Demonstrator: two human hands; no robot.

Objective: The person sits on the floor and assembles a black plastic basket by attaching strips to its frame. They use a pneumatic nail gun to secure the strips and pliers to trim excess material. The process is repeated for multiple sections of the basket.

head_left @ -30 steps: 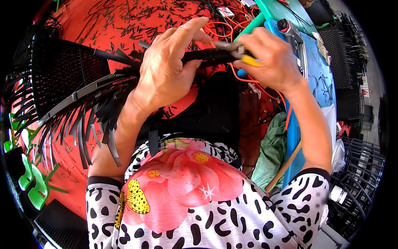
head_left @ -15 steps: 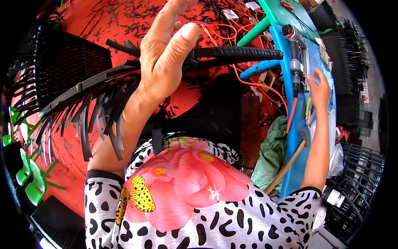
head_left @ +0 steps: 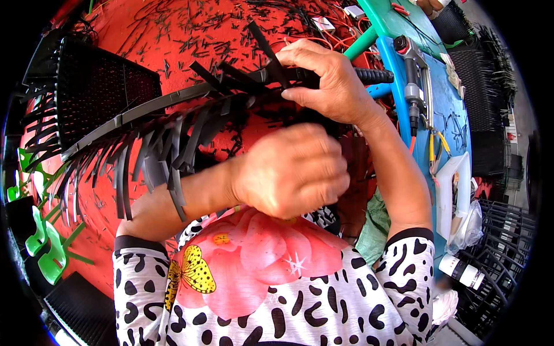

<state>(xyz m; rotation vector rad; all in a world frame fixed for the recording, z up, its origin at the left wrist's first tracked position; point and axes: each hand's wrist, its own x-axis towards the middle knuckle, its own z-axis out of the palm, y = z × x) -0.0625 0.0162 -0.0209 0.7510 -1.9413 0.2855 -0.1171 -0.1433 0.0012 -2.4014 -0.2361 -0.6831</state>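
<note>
My right hand [head_left: 323, 81] is at a curved, dark grey-and-black bar [head_left: 147, 106], its thumb and forefinger apart, their tips by a flat black strip [head_left: 265, 46] that slants upward; I cannot tell whether they clamp it. My left hand [head_left: 294, 170], blurred, is below the bar in front of my flowered shirt [head_left: 254, 282], fingers curled toward the palm; I cannot tell whether they hold anything. The bar runs across in front of me over a red floor [head_left: 101, 245] littered with dark scraps, and loose black strips [head_left: 124, 179] hang along it to my left, near a black woven panel [head_left: 104, 86]. Its ribbed black end reaches the blue worktop [head_left: 444, 98] at my right, where a black-and-silver power tool [head_left: 412, 81] lies near a yellow-handled hand tool [head_left: 431, 150].
</note>
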